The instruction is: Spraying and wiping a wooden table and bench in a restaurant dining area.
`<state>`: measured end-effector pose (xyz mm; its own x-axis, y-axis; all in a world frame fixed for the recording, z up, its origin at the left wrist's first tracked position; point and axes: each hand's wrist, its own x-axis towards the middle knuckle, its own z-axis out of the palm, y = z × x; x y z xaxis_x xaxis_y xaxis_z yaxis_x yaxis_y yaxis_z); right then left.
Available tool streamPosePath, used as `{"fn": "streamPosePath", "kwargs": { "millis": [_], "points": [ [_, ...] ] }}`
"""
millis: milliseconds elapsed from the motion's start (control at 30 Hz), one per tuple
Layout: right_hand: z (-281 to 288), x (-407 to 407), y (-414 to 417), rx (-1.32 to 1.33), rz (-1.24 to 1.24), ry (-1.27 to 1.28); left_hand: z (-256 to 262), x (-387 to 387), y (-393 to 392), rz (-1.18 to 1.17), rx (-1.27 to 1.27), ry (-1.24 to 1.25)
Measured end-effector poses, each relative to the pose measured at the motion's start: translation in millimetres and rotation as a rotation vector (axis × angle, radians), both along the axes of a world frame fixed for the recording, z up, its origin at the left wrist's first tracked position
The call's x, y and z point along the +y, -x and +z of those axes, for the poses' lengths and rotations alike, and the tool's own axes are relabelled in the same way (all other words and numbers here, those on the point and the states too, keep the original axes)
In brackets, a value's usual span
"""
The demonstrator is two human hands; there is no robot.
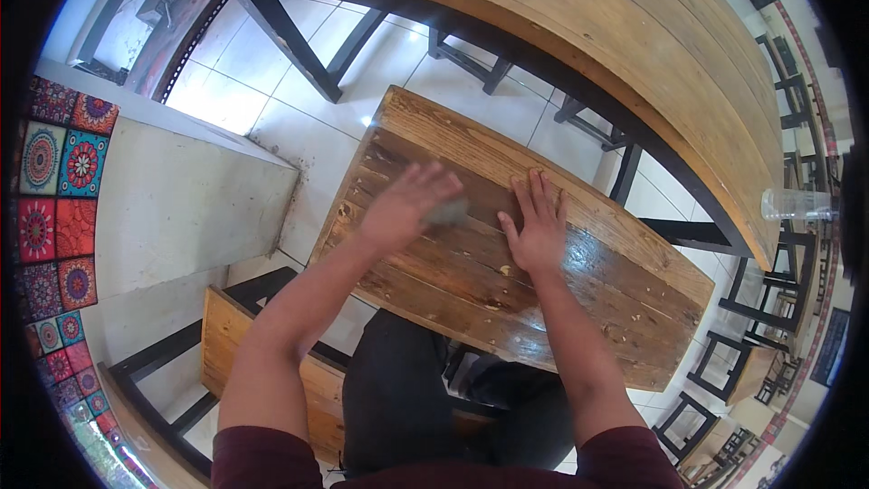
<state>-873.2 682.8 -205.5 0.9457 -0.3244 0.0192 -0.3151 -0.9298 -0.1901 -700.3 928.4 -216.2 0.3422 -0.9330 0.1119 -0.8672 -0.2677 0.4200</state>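
My left hand [402,207], blurred, is over the left part of a wooden plank tabletop [468,278]. A small grey-green piece [446,212], perhaps a pad or cloth, is held at its thumb side; blur hides its exact kind. My right hand [538,224] rests flat near the middle of the same tabletop, fingers pointing away from me, holding nothing. The planks are dark brown and partly glossy, with pale worn spots and a lighter board along the far edge.
A larger wooden table [543,7] with black legs stands beyond, a clear plastic cup [796,205] at its right end. On the left are a low wall [190,197] with patterned tiles [81,163] and a wooden bench [312,387]. Stools and chairs stand at right.
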Motion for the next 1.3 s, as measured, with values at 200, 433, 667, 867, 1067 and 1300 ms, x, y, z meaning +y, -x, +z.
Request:
{"fn": "streamPosePath", "kwargs": {
  "millis": [200,433,667,867,1067,1300],
  "points": [
    [5.2,-5.6,5.3,-0.036,-0.011,-0.017,0.6,43.3,-99.5,0.674,-0.081,-0.046],
    [5.2,0.3,-3.5,-0.030,0.005,-0.016,-9.3,52.5,-154.1,0.841,0.326,0.101],
    [3.1,-6.1,4.4,-0.022,-0.010,-0.031,15.1,56.0,-43.8,0.515,0.252,0.056],
    [1.6,-3.7,4.7,-0.056,-0.017,-0.005,38.1,160.8,65.3,0.353,0.154,-0.132],
    [2.0,-7.1,8.7,-0.069,-0.018,-0.022,37.1,245.3,119.2,0.188,0.193,-0.349],
    [4.0,-6.3,31.1,-0.334,-0.010,-0.375,37.4,297.9,63.7,1.350,0.422,0.138]
  ]
}}
